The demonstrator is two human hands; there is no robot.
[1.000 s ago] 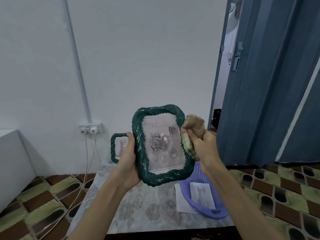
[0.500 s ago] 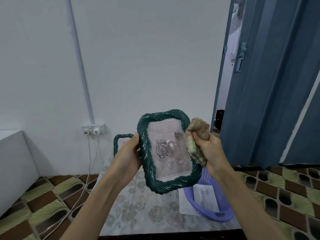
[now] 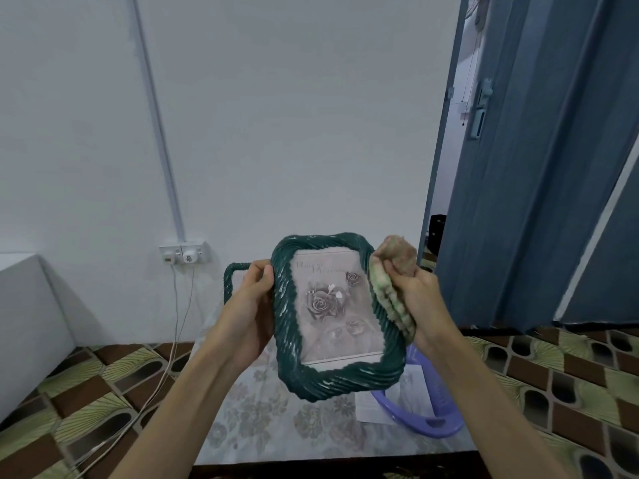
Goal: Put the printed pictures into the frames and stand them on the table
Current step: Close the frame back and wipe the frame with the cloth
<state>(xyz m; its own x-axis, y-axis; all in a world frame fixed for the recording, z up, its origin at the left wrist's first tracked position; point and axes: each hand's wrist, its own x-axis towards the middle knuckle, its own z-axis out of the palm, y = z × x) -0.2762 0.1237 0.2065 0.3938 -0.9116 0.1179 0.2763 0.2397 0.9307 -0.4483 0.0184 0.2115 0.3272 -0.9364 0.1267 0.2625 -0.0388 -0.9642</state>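
A dark green twisted-rope picture frame (image 3: 287, 323) with a grey rose print behind its glass is held up above the table. My left hand (image 3: 250, 307) grips its left edge, thumb on the front. My right hand (image 3: 413, 302) clutches a bunched green and pink cloth (image 3: 392, 295) against the frame's right edge. A second green frame (image 3: 229, 283) stands on the table behind my left hand, mostly hidden. A printed picture (image 3: 413, 392) lies in a purple basket (image 3: 437, 425), and another sheet (image 3: 371, 407) lies partly beneath it.
The low table (image 3: 276, 430) has a floral cloth. A wall socket (image 3: 185, 254) with hanging cables is at the left. A blue folding door (image 3: 525, 167) stands at the right. A white block (image 3: 24, 323) sits at the far left on patterned floor.
The frame and both hands shifted slightly right and down in view. The cloth slid down along the frame's right edge.
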